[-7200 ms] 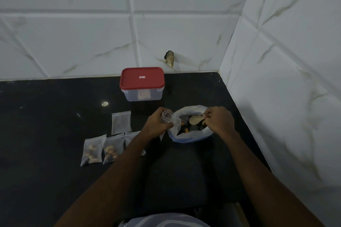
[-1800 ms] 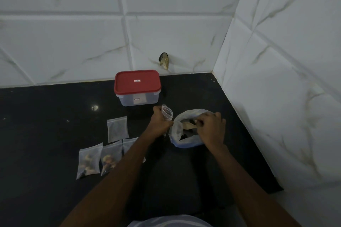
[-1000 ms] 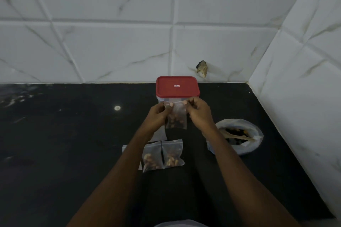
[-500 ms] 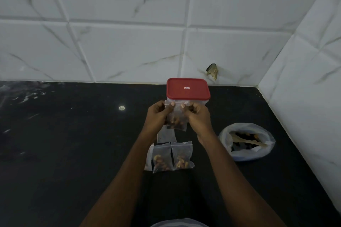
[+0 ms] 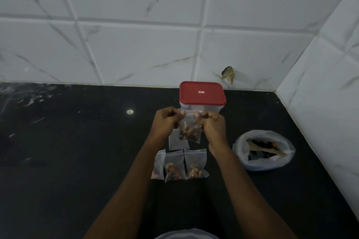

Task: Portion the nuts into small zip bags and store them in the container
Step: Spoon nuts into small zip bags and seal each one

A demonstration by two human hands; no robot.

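Just in front of the container (image 5: 202,95), I pinch the top of the filled bag (image 5: 191,123) between my left hand (image 5: 164,121) and right hand (image 5: 211,123), and should press firmly along the whole zip (image 5: 189,113), squeezing air out, so no nuts (image 5: 189,134) spill.

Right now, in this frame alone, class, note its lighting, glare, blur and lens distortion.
Head view: dim, bluish light; the black counter loses detail, bar one small glare spot; the grout lines look slightly bowed, a wide-angle distortion; the bag pinched by the left hand and right hand is fairly sharp, without obvious motion blur.
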